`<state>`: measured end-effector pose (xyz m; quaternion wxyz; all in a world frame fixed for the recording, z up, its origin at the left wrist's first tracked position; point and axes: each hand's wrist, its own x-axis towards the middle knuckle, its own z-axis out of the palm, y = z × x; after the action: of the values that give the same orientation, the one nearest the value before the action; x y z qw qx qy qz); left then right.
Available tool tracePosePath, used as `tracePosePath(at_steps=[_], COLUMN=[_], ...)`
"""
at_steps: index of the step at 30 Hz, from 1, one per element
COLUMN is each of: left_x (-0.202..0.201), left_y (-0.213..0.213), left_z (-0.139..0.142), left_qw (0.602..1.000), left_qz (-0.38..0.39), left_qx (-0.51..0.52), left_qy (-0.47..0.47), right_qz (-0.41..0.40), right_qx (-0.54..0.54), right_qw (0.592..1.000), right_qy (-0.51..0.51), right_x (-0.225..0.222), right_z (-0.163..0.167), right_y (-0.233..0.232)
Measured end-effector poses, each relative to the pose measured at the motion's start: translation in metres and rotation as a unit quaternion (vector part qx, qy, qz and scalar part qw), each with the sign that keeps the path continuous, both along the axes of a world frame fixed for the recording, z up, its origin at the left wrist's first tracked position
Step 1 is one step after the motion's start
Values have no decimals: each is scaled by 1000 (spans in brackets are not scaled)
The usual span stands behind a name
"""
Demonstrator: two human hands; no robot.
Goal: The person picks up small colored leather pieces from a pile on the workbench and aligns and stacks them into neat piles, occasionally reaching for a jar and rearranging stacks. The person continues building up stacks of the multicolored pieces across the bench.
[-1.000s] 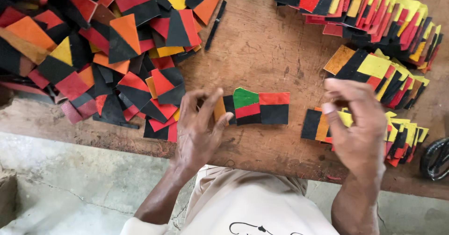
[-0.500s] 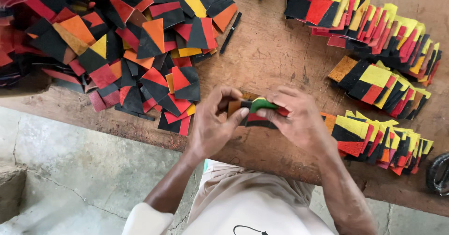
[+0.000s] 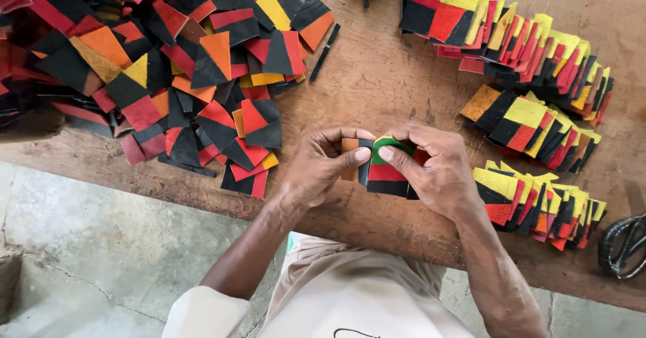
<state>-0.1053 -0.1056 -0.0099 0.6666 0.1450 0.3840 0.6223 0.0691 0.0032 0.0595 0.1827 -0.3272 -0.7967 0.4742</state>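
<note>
Both hands meet over a small patchwork piece (image 3: 385, 174) of green, red, black and orange patches, near the front edge of the wooden table (image 3: 377, 76). My left hand (image 3: 317, 170) pinches its left, orange and black end between thumb and fingers. My right hand (image 3: 434, 170) grips the right side, its fingers curled over the green patch, hiding that part of the piece. The piece is lifted slightly and bent at the middle.
A loose heap of red, black, orange and yellow pieces (image 3: 175, 69) covers the table's left. Three neat rows of stacked pieces (image 3: 538, 129) lie at the right. Black-handled scissors (image 3: 622, 244) sit at the far right edge. A thin black strip (image 3: 324, 53) lies beside the heap.
A second ago the piece lay flat with my hands apart on either side. Both hands have closed in, taken hold of it and folded it.
</note>
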Motion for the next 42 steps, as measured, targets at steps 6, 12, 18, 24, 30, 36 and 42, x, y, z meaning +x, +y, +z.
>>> tracePosePath(at_steps=[6,12,18,24,30,36,42], left_x=[1,6,-3,-2,3,13,17], left_y=[3,6,6,6,5,7,8], left_z=[-5,8,25,28,23,11,4], left_qw=[999,984,985,991,985,987,974], left_qz=[-15,-17,-46,-80,-84,-92,-132], left_qx=[-34,14,74,51,46,95,99], left_qy=[2,175,148,94,143,-89,-152], right_qz=[6,28,14,37,62,80,76], right_qx=[36,118,-58,-118,-124,-268,-335], right_qw=[999,993,997,980,980,958,938], right_qy=[35,3,45,-154,-144,-53,-40], right_x=[3,1,6,18,30,44,52], right_z=[3,11,19,18,13,-3,-20], right_y=[0,-2,10,16,16,21,27])
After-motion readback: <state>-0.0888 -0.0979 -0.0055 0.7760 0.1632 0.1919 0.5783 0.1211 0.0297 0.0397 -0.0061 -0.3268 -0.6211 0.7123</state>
